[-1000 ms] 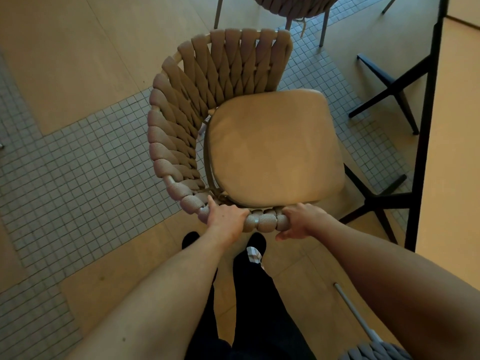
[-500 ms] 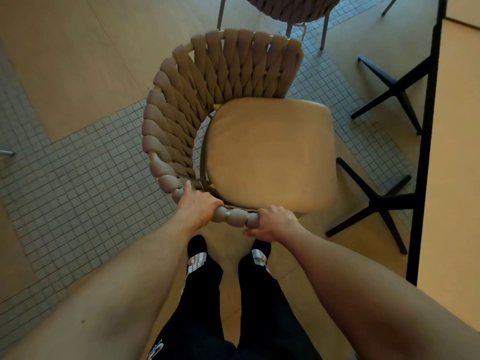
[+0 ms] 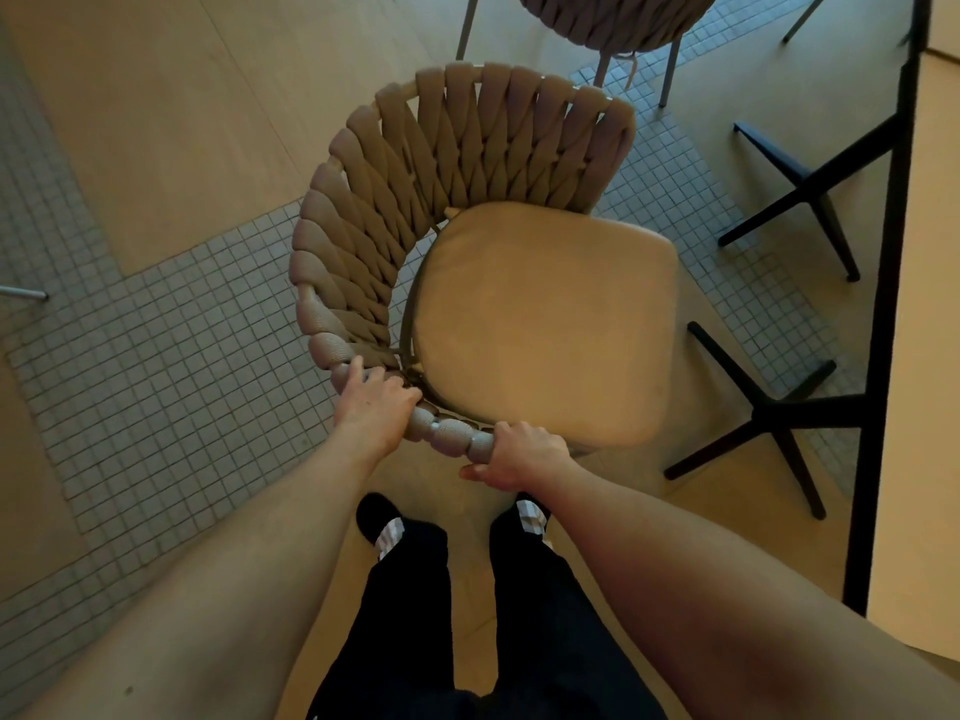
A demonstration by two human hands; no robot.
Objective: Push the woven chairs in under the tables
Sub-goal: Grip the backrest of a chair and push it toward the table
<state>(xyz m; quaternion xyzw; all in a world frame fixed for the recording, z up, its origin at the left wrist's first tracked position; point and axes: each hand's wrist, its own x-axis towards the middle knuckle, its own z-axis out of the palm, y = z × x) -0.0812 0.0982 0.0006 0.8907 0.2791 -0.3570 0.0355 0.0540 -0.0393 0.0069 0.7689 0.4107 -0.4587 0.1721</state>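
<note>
The woven chair (image 3: pixel 467 262) stands on the floor left of the dark-edged worktop (image 3: pixel 930 324), its seat cushion (image 3: pixel 540 324) facing up. The left hand (image 3: pixel 376 405) grips the woven rim with curled fingers; the right hand (image 3: pixel 524 454) grips the rim's end. A second woven chair (image 3: pixel 613 18) is cut off at the top.

Your woven chair (image 3: pixel 467 241) has swung round since a second ago: its open seat front now faces further toward the table (image 3: pixel 930 324) on your right. Your left hand (image 3: pixel 376 407) has slid further left along the woven rim. Your right hand (image 3: pixel 524 454) followed, still gripping. Your feet (image 3: pixel 382 517) now show below the rim.
</note>
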